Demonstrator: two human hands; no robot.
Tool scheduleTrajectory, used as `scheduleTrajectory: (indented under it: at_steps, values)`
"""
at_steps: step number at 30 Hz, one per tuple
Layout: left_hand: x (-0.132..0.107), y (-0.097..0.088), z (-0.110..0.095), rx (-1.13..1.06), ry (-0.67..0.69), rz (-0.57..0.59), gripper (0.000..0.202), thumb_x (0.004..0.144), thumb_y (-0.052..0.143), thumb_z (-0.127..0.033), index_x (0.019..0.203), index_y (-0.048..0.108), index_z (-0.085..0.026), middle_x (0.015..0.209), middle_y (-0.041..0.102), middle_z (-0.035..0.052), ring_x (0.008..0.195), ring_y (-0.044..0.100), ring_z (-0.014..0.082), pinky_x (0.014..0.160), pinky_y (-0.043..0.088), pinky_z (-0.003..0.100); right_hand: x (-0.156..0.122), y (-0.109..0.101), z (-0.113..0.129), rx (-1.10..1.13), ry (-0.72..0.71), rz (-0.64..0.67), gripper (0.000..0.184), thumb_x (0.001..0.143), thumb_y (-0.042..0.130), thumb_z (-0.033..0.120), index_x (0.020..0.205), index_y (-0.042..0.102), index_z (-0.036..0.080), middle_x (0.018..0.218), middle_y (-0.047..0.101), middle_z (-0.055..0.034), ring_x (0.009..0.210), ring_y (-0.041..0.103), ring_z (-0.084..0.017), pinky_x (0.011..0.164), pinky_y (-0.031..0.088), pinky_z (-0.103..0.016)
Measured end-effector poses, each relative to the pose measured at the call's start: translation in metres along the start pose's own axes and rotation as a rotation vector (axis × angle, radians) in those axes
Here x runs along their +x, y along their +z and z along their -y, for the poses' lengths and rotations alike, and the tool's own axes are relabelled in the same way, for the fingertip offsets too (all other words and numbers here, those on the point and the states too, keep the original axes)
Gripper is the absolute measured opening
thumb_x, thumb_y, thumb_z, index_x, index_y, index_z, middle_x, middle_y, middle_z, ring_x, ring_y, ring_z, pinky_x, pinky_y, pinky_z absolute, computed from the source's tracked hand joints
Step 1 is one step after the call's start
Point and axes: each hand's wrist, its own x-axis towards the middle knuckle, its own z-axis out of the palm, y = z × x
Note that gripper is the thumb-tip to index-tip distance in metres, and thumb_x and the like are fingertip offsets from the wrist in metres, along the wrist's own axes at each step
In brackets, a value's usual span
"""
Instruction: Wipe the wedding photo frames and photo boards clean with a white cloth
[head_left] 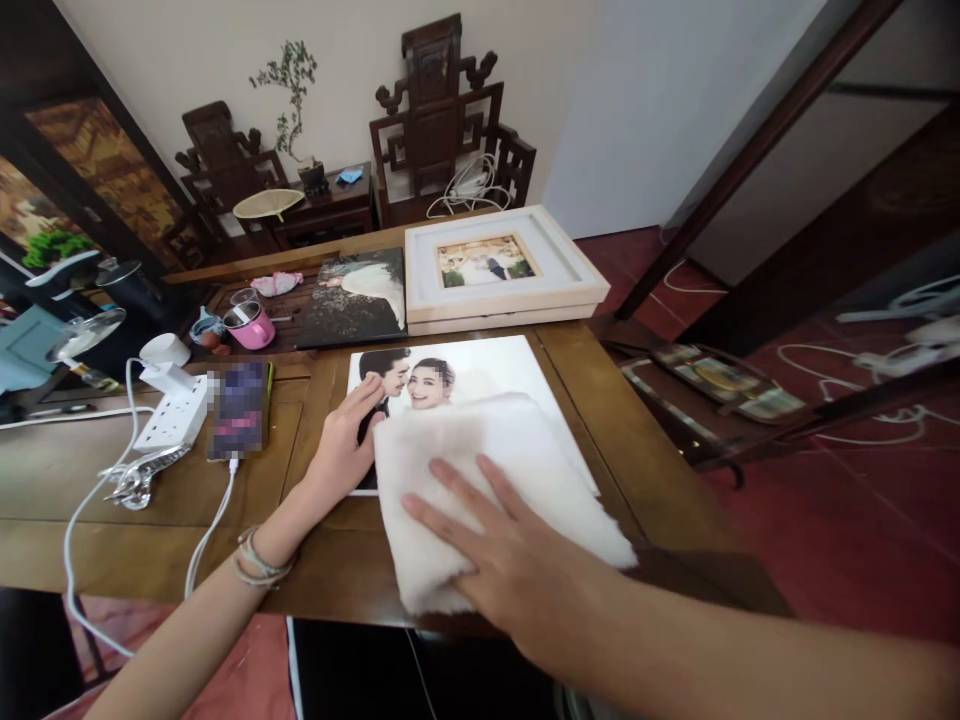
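Note:
A large photo print of two people lies flat on the wooden table. Over its lower right part is spread a white fluffy cloth, which also reaches past the print to the table's front edge. My right hand rests on this cloth, fingers stretched out and spread; the thumb side is partly hidden. At the print's left side, my left hand lies with its fingers extended on the picture, touching it just left of the cloth. Bracelets circle my left wrist.
Behind the print are a white-framed picture and a dark photo panel. To the left sit a pink mug, a charging phone, a power strip and loose white cables. Carved wooden chairs stand by the wall.

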Motion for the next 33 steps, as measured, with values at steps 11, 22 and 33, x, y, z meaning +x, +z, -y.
scheduleTrajectory:
  at_steps: [11,22,33]
  values:
    - [0.000,0.002,0.000,0.028,-0.008,-0.009,0.039,0.095,0.046,-0.024,0.129,0.060,-0.013,0.142,0.054,0.0160,0.137,0.046,0.0251,0.115,0.036,0.049,0.023,-0.030,-0.065,0.023,0.221,0.082,0.059,0.072,0.049,-0.003,0.123,0.066,0.018,0.157,0.029,-0.0107,0.144,0.016,-0.041,0.110,0.020,-0.069]
    - [-0.003,-0.010,-0.008,-0.192,-0.090,-0.247,0.049,0.102,0.030,-0.043,0.137,0.052,-0.017,0.146,0.051,0.0115,0.137,0.045,0.0230,0.117,0.031,0.046,0.058,-0.031,-0.034,-0.068,-0.066,0.048,0.036,0.086,0.050,0.011,0.116,0.069,0.016,0.158,0.030,-0.0090,0.142,0.019,-0.048,0.105,0.025,-0.076]
    - [-0.006,0.003,-0.008,0.015,0.007,0.023,0.043,0.101,0.037,-0.034,0.136,0.054,-0.016,0.146,0.050,0.0143,0.142,0.037,0.0253,0.117,0.030,0.051,-0.010,-0.023,-0.029,0.196,0.120,0.119,0.048,0.063,0.052,0.002,0.101,0.074,0.021,0.150,0.043,-0.0067,0.142,0.026,-0.041,0.109,0.028,-0.067]
